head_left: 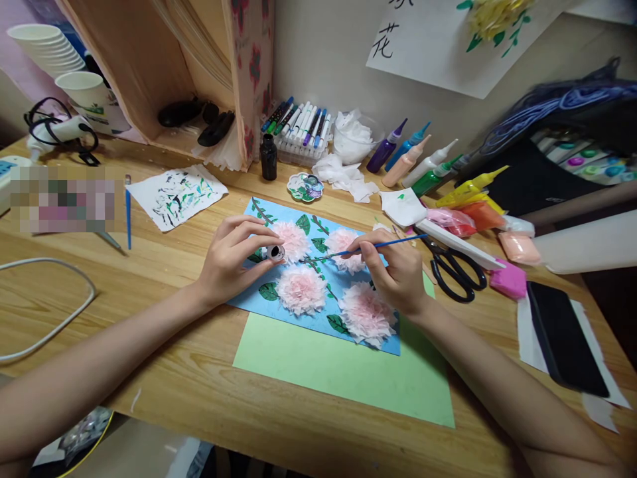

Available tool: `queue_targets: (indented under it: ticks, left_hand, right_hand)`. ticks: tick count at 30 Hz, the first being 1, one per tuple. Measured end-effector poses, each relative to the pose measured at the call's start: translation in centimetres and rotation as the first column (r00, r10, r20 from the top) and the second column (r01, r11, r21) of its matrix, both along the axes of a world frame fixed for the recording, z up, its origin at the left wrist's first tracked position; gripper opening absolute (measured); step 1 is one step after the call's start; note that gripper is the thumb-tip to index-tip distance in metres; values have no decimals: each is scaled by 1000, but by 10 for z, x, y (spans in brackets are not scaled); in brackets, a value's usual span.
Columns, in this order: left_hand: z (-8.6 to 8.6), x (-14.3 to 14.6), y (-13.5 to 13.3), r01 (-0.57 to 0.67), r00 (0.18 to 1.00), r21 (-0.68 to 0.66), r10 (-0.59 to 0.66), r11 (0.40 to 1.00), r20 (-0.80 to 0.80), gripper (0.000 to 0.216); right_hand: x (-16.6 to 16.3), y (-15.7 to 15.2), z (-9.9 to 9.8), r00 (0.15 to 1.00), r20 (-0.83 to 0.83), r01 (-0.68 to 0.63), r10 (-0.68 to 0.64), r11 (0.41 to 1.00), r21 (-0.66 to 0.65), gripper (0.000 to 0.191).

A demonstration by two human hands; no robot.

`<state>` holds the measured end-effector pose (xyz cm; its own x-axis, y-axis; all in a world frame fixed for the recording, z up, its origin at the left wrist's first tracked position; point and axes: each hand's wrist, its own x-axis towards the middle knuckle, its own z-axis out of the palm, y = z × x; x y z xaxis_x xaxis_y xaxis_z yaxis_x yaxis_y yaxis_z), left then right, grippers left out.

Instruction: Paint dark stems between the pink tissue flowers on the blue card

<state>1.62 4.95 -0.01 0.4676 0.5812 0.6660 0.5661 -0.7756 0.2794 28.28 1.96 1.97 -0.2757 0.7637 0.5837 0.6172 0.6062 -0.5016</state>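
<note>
A blue sheet (371,342) with several pink tissue-paper flowers (301,289) and painted green leaves lies on a light green sheet (348,372) on the wooden desk. My left hand (233,259) is closed on a small black-and-white cap or pot (274,252) at the sheet's left side. My right hand (393,269) pinches a thin blue paintbrush (393,243), its tip on a painted stem between the flowers.
Behind stand a flower-shaped palette (305,187), a black ink bottle (268,157), a marker box (298,126) and paint squeeze bottles (408,159). Black scissors (455,269), a phone (565,338) and clay packets lie right. A paint-smeared paper (176,194), another blue brush (128,212) and a white cable (60,318) lie left.
</note>
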Motion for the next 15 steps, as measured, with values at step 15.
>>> queue_targets:
  ticks: [15]
  left_hand:
    - [-2,-1,0,-7,1000,-3,7,1000,-2,19]
  right_hand:
    - [1,0,-1,1000,12,-1,2,1000,-14,23]
